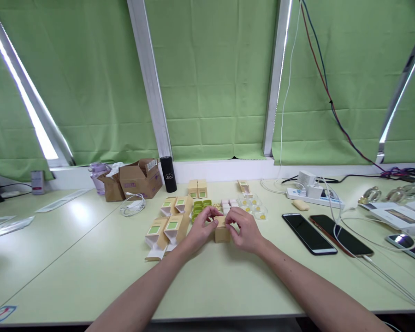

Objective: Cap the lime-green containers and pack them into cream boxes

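Contact on both sides: our left hand [201,229] and our right hand [246,232] gripped the small tan box [222,234], fingers curled over its top edge from either side. It sat on the pale green table [90,272], squarely between our hands and just in front of the green trays [201,207]. Open cartons with green labels [166,229] lay just beside our left hand, and two dark phones [309,233] rested well off to our right.
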A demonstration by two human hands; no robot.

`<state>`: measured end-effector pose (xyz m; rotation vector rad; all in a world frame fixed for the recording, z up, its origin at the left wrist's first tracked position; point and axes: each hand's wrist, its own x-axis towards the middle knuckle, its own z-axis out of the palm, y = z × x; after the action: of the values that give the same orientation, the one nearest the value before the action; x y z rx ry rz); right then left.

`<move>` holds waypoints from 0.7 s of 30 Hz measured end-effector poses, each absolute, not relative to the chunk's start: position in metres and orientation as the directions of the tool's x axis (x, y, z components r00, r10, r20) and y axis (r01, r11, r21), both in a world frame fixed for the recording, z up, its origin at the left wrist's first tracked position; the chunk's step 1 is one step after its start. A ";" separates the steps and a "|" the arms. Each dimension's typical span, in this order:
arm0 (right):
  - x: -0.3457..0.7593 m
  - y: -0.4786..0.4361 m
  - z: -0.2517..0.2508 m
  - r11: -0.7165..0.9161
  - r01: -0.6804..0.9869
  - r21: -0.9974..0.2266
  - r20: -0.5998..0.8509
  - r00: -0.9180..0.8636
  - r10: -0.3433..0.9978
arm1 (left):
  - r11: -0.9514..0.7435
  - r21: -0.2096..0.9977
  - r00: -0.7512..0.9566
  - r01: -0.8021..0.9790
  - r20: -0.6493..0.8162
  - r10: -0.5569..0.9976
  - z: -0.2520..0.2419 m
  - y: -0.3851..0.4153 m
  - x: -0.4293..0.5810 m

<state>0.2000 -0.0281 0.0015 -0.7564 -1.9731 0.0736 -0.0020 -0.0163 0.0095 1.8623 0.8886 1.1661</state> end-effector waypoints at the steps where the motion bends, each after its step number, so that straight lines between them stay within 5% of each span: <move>1: 0.200 -0.028 0.002 0.805 0.477 -0.353 0.781 -0.323 0.534 | -0.478 0.862 0.341 0.167 0.404 0.849 0.010 -0.017 -0.002; 21: 0.207 -0.025 0.004 0.822 0.440 -0.361 0.733 -0.412 0.542 | -0.494 0.843 0.344 0.211 0.409 0.845 0.017 -0.021 0.001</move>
<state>0.2066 -0.0253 0.0040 -0.7220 -2.0667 0.1370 0.0008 -0.0214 0.0167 1.9117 0.9235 1.1570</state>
